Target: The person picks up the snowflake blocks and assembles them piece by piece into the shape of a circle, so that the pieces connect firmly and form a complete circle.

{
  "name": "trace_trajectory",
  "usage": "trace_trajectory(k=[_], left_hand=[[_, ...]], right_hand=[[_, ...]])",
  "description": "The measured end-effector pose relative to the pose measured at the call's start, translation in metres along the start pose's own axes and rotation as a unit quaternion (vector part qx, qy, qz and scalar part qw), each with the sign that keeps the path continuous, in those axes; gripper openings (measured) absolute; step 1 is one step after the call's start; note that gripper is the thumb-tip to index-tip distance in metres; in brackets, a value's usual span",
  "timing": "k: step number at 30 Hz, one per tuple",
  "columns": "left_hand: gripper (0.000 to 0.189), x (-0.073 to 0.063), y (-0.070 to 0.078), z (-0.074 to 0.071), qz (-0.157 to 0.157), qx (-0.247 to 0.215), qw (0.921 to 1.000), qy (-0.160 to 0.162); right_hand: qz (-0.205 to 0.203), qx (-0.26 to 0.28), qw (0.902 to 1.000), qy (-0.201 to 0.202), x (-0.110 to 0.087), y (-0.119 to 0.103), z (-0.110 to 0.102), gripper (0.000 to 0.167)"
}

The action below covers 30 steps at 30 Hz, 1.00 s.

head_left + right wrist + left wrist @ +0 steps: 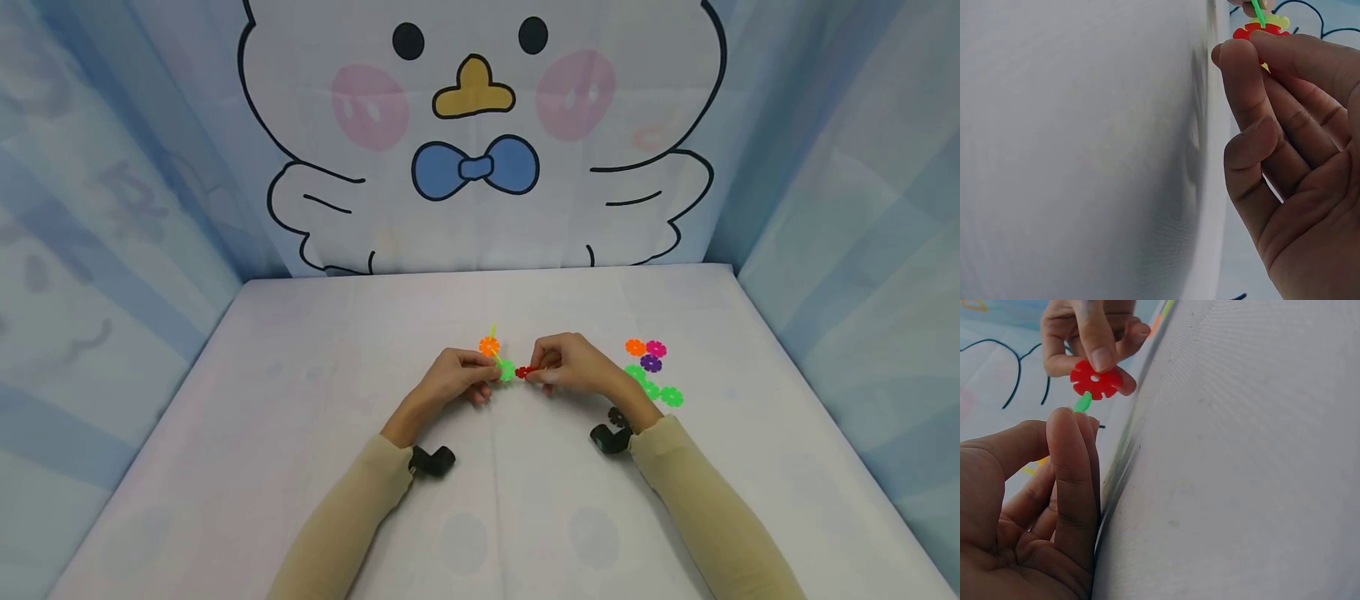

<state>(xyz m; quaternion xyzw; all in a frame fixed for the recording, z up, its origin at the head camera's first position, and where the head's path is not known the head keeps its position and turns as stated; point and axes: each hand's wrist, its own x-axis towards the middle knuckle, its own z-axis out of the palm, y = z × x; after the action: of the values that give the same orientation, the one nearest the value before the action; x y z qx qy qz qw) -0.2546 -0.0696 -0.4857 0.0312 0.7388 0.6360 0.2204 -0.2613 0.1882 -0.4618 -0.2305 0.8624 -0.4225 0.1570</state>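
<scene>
Near the middle of the table, my left hand (456,377) pinches a green notched snowflake disc (507,370) between thumb and fingertips. An orange disc (489,346) and thin yellow discs seen edge-on (493,331) stand behind it, close to the same fingers. My right hand (576,363) pinches a red snowflake disc (1109,382) by its edge, facing the left hand. In the left wrist view the green disc's edge (1083,402) meets the lower rim of the red one, at a notch. Right fingertips cover part of the red disc in the right wrist view.
Right of my right hand lie loose discs: orange (635,347), pink (656,348), purple (651,363) and several green ones (672,397). A dark disc (617,417) lies by the right wrist camera (610,439). Printed curtains (480,225) stand behind the white table (315,417).
</scene>
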Motion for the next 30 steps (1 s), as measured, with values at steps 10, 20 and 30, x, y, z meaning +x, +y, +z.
trace_trajectory(k=[10, 20, 30], left_hand=[[0.023, 0.001, 0.000, 0.000, 0.005, -0.003, 1.0000, -0.001], [0.022, -0.001, -0.001, 0.000, 0.002, -0.005, 1.0000, 0.005], [0.019, 0.000, -0.001, 0.000, 0.004, -0.020, 0.9998, 0.008]], right_hand=[[-0.015, -0.012, 0.9996, 0.019, 0.001, -0.005, 0.004, 0.011], [-0.028, -0.032, 0.9986, 0.031, 0.002, -0.004, 0.011, 0.010], [-0.068, -0.054, 0.9951, 0.049, 0.005, -0.003, 0.015, 0.013]])
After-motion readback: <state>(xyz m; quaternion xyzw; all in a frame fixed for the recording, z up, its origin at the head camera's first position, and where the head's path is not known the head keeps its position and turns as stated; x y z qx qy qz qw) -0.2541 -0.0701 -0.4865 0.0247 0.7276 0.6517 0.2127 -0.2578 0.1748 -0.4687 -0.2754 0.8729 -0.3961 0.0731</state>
